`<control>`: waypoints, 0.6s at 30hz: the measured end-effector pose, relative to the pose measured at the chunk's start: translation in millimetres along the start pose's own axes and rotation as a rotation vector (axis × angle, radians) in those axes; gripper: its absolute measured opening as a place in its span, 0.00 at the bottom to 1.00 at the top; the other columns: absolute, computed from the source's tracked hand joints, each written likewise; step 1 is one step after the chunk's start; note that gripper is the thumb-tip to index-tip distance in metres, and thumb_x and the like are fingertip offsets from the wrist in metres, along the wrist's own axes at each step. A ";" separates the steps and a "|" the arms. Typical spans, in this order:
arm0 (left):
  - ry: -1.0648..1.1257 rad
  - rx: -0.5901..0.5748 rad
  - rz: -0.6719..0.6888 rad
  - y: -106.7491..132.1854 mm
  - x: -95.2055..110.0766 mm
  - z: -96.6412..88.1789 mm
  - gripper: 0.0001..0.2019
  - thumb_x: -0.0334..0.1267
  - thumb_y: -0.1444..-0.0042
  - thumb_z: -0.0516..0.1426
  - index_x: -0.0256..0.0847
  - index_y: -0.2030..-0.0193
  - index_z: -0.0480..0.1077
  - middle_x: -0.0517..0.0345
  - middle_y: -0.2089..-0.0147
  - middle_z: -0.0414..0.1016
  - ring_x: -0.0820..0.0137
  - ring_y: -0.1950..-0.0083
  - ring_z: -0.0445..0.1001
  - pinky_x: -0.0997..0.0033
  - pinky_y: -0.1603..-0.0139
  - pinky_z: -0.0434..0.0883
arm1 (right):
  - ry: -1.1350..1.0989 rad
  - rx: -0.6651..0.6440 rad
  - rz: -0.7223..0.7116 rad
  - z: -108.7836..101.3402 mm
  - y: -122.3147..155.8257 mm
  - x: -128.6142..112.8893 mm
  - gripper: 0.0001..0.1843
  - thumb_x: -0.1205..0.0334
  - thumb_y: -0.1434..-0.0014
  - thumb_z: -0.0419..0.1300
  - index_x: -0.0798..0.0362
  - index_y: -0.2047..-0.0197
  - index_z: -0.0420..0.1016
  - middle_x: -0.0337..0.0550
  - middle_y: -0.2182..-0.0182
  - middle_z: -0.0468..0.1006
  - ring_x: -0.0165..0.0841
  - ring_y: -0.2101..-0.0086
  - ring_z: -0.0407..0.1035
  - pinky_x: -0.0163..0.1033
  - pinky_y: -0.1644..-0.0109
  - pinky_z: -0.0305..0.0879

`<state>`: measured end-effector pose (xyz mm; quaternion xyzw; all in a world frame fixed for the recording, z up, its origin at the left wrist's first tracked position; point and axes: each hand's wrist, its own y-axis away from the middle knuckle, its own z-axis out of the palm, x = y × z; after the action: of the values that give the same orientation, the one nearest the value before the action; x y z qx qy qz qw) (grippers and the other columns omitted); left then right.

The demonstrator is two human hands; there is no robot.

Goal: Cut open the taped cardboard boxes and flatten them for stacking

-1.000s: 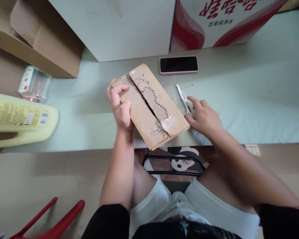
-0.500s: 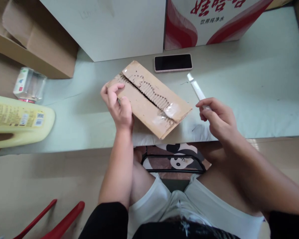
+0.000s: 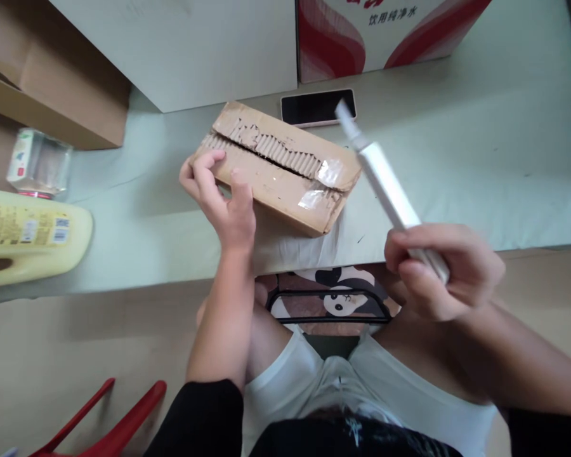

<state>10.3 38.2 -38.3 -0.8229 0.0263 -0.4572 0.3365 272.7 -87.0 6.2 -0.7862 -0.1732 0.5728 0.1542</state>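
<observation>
A small brown cardboard box (image 3: 276,181) is tilted over the table near its front edge. Its top has a long slit, torn paper that bares the corrugation, and bits of clear tape at the right end. My left hand (image 3: 223,203) grips the box's left end, thumb and fingers on the top face; what lies under the box is hidden. In my right hand (image 3: 447,266) is a white-grey utility knife (image 3: 393,187), held up to the right of the box. Its blade is out, points up and left, and is apart from the box.
Behind the box a phone (image 3: 309,108) lies on the pale green table cover (image 3: 480,152). A white panel (image 3: 209,57) and a red-and-white carton (image 3: 342,44) stand farther back. To the left are an open cardboard box (image 3: 85,95), a clear container (image 3: 42,162) and a yellow jug (image 3: 71,235).
My right hand has lifted the knife up toward the camera and away from the box. The small box has turned slightly, so more of its front side shows. The view has shifted a little.
</observation>
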 end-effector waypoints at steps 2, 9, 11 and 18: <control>0.006 0.001 0.011 0.6 -2.9 0.4 0.12 0.44 0.38 0.54 0.46 0.50 0.67 0.50 0.47 0.63 0.57 0.35 0.66 0.49 0.28 0.62 | -0.085 -0.020 -0.059 -1.6 -0.9 -7.9 0.17 0.58 0.37 0.60 0.44 0.45 0.78 0.35 0.78 0.75 0.27 0.85 0.59 0.37 0.82 0.58; -0.043 -0.025 0.021 1.6 -6.8 -2.0 0.13 0.45 0.38 0.50 0.47 0.49 0.64 0.51 0.47 0.63 0.58 0.39 0.67 0.51 0.31 0.64 | -0.152 0.094 0.131 -4.9 -5.3 -12.9 0.15 0.54 0.32 0.56 0.47 0.51 0.83 0.35 0.82 0.73 0.27 0.85 0.62 0.34 0.86 0.57; -0.042 -0.021 0.018 1.3 -4.6 -2.3 0.12 0.45 0.38 0.49 0.47 0.50 0.64 0.51 0.48 0.62 0.58 0.39 0.67 0.51 0.31 0.64 | -0.097 0.124 0.128 -4.6 -4.6 -12.6 0.15 0.54 0.32 0.56 0.48 0.52 0.84 0.36 0.82 0.72 0.27 0.85 0.62 0.34 0.85 0.58; 0.019 -0.048 -0.020 -0.2 1.5 -3.7 0.12 0.46 0.40 0.51 0.47 0.52 0.64 0.52 0.48 0.61 0.58 0.39 0.66 0.52 0.30 0.62 | 0.218 0.119 -0.031 -2.2 -7.1 -14.0 0.16 0.58 0.30 0.54 0.42 0.50 0.84 0.37 0.83 0.73 0.31 0.84 0.65 0.40 0.82 0.62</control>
<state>8.3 35.8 -35.8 -0.8266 0.0323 -0.4675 0.3117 270.1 -87.0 21.9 -0.8305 -0.1332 0.4909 0.2271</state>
